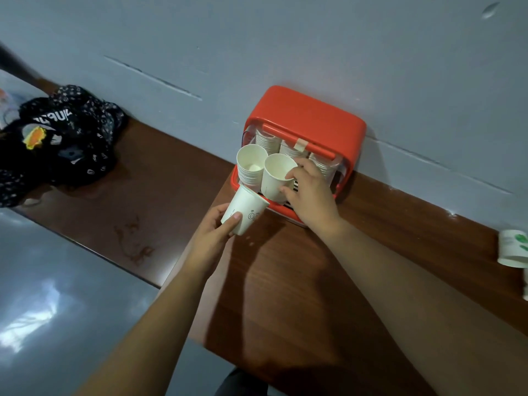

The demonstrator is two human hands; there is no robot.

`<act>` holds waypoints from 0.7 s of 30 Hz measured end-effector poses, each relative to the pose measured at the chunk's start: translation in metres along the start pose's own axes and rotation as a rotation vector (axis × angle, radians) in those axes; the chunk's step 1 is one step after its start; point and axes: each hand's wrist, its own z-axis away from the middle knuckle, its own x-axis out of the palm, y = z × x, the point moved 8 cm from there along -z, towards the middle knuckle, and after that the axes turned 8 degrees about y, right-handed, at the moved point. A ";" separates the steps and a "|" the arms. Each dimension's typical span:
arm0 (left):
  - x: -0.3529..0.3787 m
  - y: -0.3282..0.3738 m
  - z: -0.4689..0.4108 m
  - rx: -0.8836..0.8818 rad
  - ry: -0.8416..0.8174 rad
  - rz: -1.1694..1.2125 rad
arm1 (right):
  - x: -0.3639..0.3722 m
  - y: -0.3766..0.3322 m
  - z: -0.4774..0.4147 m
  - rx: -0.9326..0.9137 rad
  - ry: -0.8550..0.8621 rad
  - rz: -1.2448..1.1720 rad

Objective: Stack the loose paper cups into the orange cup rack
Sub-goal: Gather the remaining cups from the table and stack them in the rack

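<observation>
The orange cup rack stands against the wall on a brown wooden surface, with stacks of white paper cups inside. A stack of cups stands at its front left with the mouth facing me. My right hand grips a single white paper cup by its rim and side, right beside that stack, at the rack's front. My left hand holds another white paper cup tilted, just below and left of the rack's front edge.
A dark patterned cloth bundle lies at the far left of the wooden surface. A white cup with green print sits at the right edge. The grey wall runs behind the rack; a glossy grey floor lies lower left.
</observation>
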 end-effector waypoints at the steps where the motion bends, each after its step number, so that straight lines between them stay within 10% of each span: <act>1: 0.001 0.000 -0.001 0.000 0.001 0.004 | -0.001 0.000 -0.002 -0.007 0.007 0.035; 21: 0.019 -0.002 -0.011 0.033 0.000 -0.031 | -0.006 0.002 -0.005 -0.100 -0.026 0.359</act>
